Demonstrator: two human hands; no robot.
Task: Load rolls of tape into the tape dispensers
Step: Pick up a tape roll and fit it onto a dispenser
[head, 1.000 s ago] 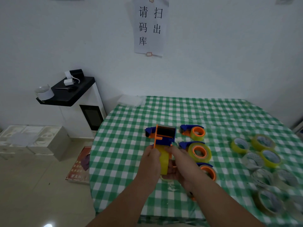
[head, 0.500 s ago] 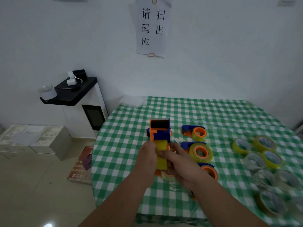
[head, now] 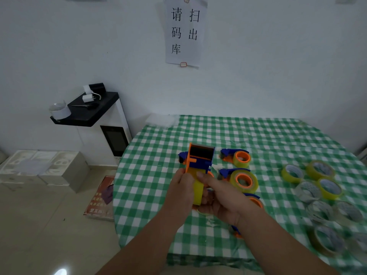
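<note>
Head view: held above the near edge of the green-checked table, an orange-and-blue tape dispenser with a yellow tape roll seated in it, cutter end pointing away. Left hand curled round the left flank of the roll and frame, apparently steadying the tool so it cannot twist. Right hand wrapped under and round the right side, forefinger stretched along the top of the roll towards the blue body, probably pressing or guiding the tape's loose end forward to the blade; whether any strip is actually being pulled cannot be told. Lifted clear of the cloth, presumably for access from both sides. Lying flat just beyond and right, a loaded dispenser and a second loaded dispenser, seemingly set aside as finished. Well apart at the right, spare tape rolls, yellow and clear, clustered within easy reach for later loading.
</note>
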